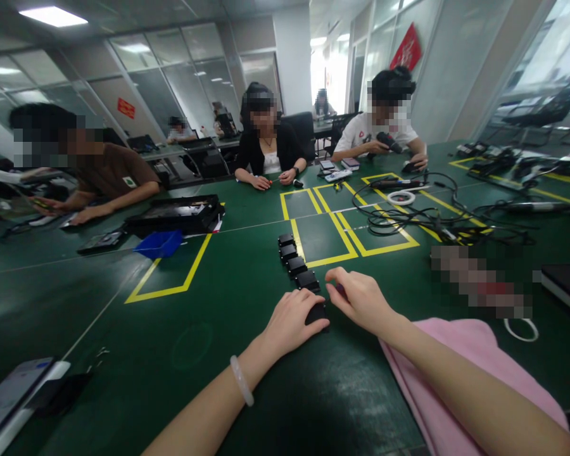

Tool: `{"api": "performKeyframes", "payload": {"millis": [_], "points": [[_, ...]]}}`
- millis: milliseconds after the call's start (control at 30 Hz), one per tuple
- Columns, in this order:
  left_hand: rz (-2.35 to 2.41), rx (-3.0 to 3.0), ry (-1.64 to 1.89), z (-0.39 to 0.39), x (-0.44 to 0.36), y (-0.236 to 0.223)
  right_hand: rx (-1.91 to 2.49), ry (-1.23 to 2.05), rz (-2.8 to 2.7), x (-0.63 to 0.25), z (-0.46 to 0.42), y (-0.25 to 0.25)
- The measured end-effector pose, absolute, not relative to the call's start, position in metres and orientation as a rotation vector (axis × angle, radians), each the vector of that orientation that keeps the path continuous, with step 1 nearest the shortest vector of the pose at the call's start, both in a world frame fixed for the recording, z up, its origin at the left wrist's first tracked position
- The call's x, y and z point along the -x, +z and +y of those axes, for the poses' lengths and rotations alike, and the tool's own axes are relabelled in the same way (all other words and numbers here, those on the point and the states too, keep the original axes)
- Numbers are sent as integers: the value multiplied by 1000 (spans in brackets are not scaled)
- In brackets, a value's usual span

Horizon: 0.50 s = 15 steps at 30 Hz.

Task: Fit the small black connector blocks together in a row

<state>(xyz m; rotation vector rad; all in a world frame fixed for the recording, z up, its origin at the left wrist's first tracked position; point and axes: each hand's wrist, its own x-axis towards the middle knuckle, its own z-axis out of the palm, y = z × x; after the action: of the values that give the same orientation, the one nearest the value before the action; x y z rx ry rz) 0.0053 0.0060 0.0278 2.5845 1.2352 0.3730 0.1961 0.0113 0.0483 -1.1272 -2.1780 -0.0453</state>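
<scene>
Several small black box-shaped parts (293,263) stand in a slanting row on the green table (247,285). At the near end of that row, my left hand (294,318) is closed around one black box-shaped part (317,312), thumb on its near side and fingers over its top. My right hand (361,299) is just to the right, its fingers curled in a pinch close to the same part. Something small and dark shows at its curled fingers, too little of it to name. A pale bangle (242,380) is on my left wrist.
A pink cloth (475,367) lies under my right forearm. Black cables (408,215) tangle at the right, near yellow tape outlines (330,258). A blue bin (159,244) and black tray (175,215) are at the left, a phone (16,389) nearer. Three people sit across the table.
</scene>
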Motion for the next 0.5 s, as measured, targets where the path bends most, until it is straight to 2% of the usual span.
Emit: {"api": "performKeyframes", "payload": {"millis": [267,500], "points": [[1331,-2662,222,16,-17,40,1153,-29,-2187,-198,11,49],[1457,-2682,-231,33,-45,58,1211,-49,-2197,-199,13,49]]}}
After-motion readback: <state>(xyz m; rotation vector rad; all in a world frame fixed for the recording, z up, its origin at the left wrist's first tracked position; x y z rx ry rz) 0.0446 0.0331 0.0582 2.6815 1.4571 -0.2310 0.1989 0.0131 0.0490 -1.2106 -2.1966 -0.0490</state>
